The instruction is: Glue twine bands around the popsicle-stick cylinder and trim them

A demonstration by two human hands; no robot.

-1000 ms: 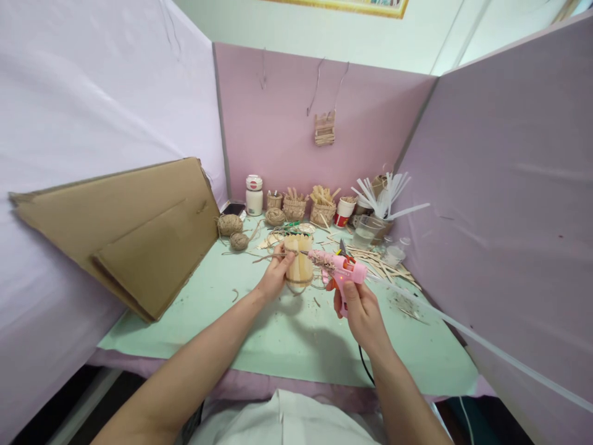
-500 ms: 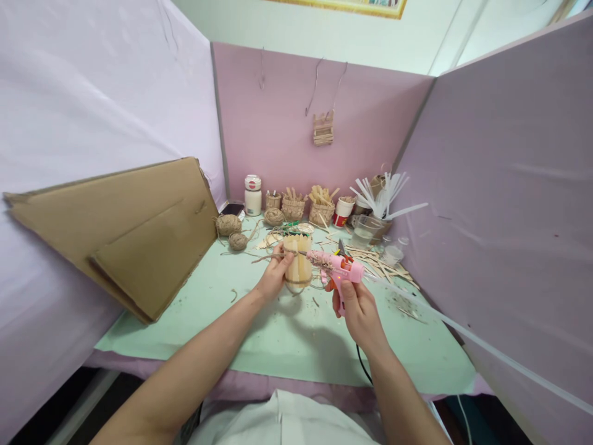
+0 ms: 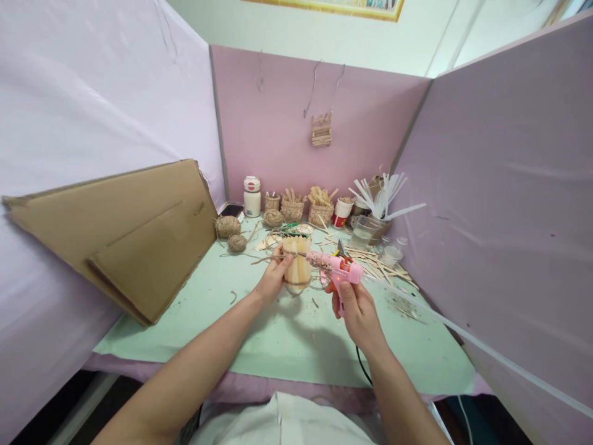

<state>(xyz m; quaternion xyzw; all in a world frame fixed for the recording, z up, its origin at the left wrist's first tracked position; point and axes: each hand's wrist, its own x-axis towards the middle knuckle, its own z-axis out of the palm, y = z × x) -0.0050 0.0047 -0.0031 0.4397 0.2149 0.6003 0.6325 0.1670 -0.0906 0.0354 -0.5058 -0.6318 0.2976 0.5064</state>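
Observation:
My left hand (image 3: 272, 275) is closed round a small holder made of upright wooden craft sticks (image 3: 299, 269), which stands on the green mat; a strand of jute twine runs across its top by my fingers. My right hand (image 3: 356, 312) grips the handle of a pink hot glue gun (image 3: 337, 271). The gun's nozzle points left and touches the upper rim of the stick holder. A clear glue stick trails from the back of the gun to the right.
A folded cardboard sheet (image 3: 125, 228) leans on the left wall. Balls of twine (image 3: 228, 226), a white jar (image 3: 252, 196), small baskets (image 3: 321, 212), cups and white glue sticks (image 3: 382, 196) line the back. Loose wooden sticks (image 3: 382, 266) and scissors lie right of the holder.
Both hands, the holder and the glue gun keep nearly the same place; the view has shifted slightly.

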